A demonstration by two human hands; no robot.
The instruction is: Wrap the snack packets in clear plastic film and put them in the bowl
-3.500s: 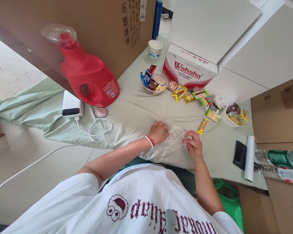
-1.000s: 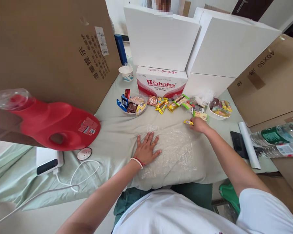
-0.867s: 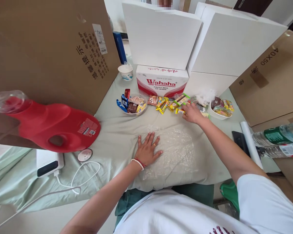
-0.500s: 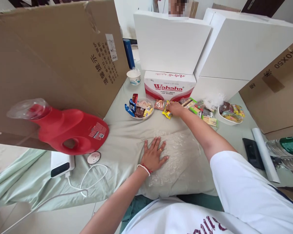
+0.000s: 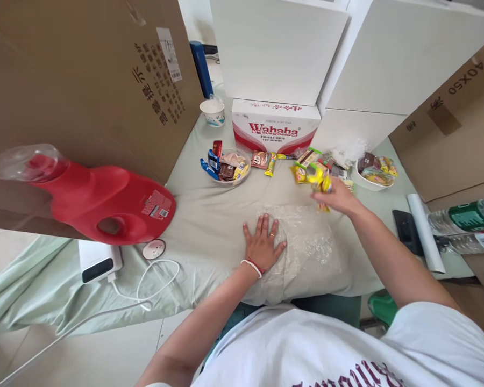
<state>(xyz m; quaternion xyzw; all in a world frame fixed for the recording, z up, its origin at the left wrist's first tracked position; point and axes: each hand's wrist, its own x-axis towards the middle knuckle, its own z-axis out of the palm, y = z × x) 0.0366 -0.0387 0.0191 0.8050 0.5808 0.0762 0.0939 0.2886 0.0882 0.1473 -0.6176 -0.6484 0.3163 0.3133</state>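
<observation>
My left hand (image 5: pixel 262 246) lies flat with fingers spread on the left side of a clear plastic bag (image 5: pixel 306 252), which is spread over the cloth. My right hand (image 5: pixel 339 194) is closed round yellow snack packets (image 5: pixel 321 184), somewhat blurred; I cannot tell how many. Another yellow packet (image 5: pixel 299 174) is just left of them. Behind that hand lies a pile of mixed snack packets (image 5: pixel 310 157). A slim yellow packet (image 5: pixel 270 164) and a pinkish-brown packet (image 5: pixel 260 159) rest in front of the Wahaba-style red and white carton (image 5: pixel 276 131).
A clear bowl of snacks (image 5: pixel 226 166) stands left of the loose packets, a white bowl of snacks (image 5: pixel 374 171) at the right. A red jug (image 5: pixel 113 201), a power bank (image 5: pixel 99 262) with cable and a cardboard box (image 5: pixel 84 80) are left. A phone (image 5: pixel 407 232) and bottles (image 5: pixel 468 217) are right.
My right hand has moved right and nearer to me, from the packets by the carton, with yellow packets in it. My left hand stays flat on the bag. The view has tilted down.
</observation>
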